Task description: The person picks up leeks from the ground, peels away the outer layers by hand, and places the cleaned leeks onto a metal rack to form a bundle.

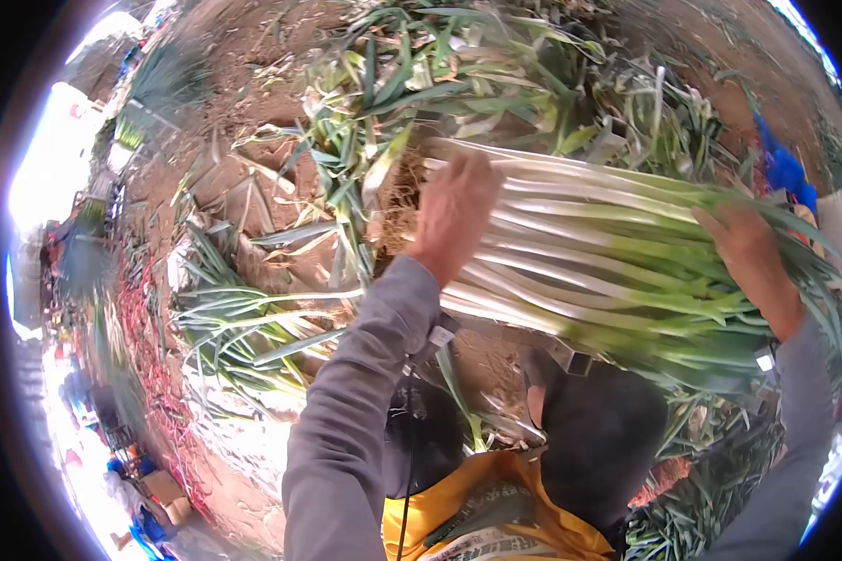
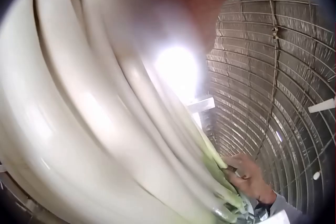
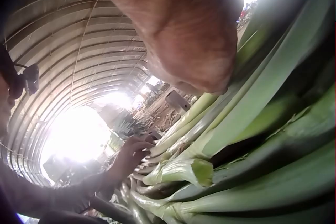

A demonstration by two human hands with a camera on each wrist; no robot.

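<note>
- plainly, the left hand (image 1: 454, 217) is resting on the white stalks close to their root ends; its fingertips are blurring in the head view, so i cannot tell whether it is gripping any.
- the right hand (image 1: 747, 251) is touching the green leaf end, thumb side toward the person's other hand; its fingers are partly hiding, so i cannot tell whether they are closing round a leaf or just lying there.
- under both hands, the leeks (image 1: 571, 248) are lying side by side in a broad layer, white shanks to the left, leaves spreading to the right.
- at their left end, the brown roots (image 1: 400, 192) are bunching beside the left hand.
- below, a metal frame (image 1: 571, 359) is showing past the layer's near edge, by the person's dark trouser legs (image 1: 603, 435).
- nearer the body, a yellow garment (image 1: 557, 514) is showing between the grey sleeves (image 1: 351, 402).
- beyond the far edge, leaf scraps (image 1: 412, 84) are heaping on brown soil (image 1: 239, 56).
- left of the layer, more green stalks (image 1: 243, 327) are lying on the ground.
- overhead, a ribbed roof (image 2: 268, 77) is curving.
</note>
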